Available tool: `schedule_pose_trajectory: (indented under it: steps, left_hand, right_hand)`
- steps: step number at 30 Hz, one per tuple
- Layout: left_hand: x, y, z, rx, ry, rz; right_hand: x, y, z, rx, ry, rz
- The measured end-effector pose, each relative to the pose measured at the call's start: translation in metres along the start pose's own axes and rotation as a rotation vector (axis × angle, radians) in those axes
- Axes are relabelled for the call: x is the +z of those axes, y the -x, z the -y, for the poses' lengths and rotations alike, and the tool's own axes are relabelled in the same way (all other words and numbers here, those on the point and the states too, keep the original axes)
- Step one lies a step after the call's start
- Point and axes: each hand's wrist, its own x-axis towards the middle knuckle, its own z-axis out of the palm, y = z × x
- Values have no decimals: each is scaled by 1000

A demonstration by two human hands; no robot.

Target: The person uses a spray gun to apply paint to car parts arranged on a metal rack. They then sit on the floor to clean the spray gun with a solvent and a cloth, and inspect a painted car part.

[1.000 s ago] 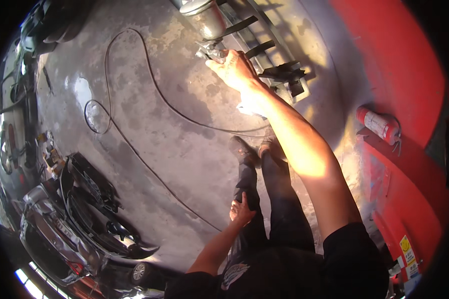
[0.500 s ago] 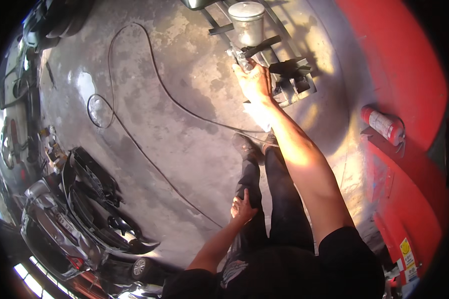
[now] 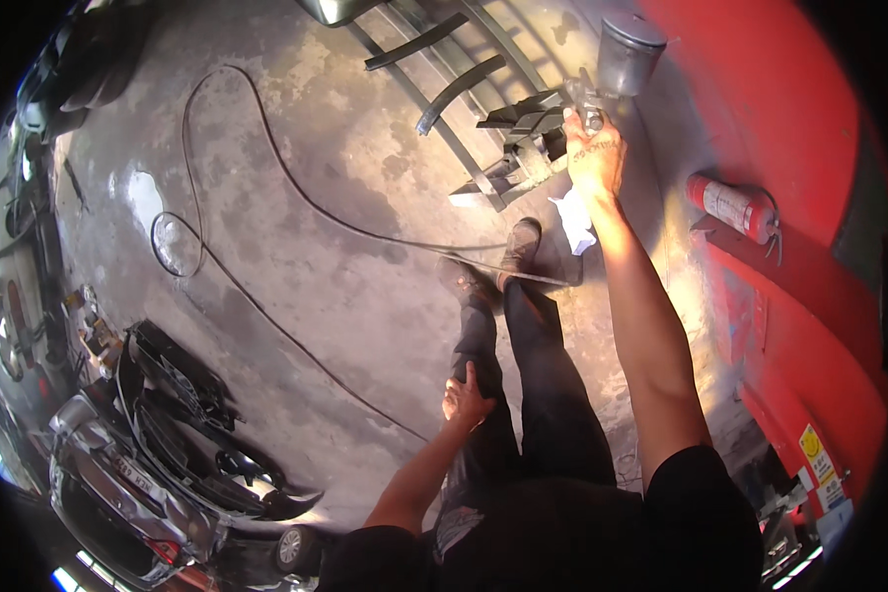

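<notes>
My right hand (image 3: 595, 163), arm stretched forward, is closed around a spray gun (image 3: 588, 101). A grey lidded paint cup (image 3: 631, 61) sits at the gun's far end. Beside the wrist hangs a crumpled white sheet (image 3: 574, 223), paper or cloth. Left of the gun, dark bracket-like parts (image 3: 528, 133) and two curved black strips (image 3: 459, 94) rest on a metal frame rack (image 3: 488, 35). My left hand (image 3: 467, 399) lies over my left leg near the knee, thumb apart from the fingers, holding no object.
A thin dark hose (image 3: 306, 197) loops over the concrete floor and passes my shoes. To the right, a red fire extinguisher (image 3: 732, 207) lies by a red curved surface (image 3: 799, 128). Black car bumper parts (image 3: 173, 395) and a grey car (image 3: 123, 483) stand at the lower left.
My right hand has swung to the right with the spray gun, uncovering the strips and rack. My right foot has shifted. My left hand stays on the leg.
</notes>
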Motion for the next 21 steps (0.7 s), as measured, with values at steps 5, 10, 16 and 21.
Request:
schedule_pose_trajectory:
  steps: [5, 10, 16, 21]
  left_hand:
    - [-8, 6, 5, 22, -14, 7]
    - [-9, 3, 8, 19, -42, -8]
    - [-3, 5, 13, 21, -53, 10]
    - [15, 2, 19, 42, -115, 9]
  right_hand:
    - [2, 55, 0, 58, -109, 210]
    - [24, 123, -19, -99, -108, 761]
    - [8, 76, -49, -111, -179, 616]
    - [-46, 6, -40, 70, -156, 113]
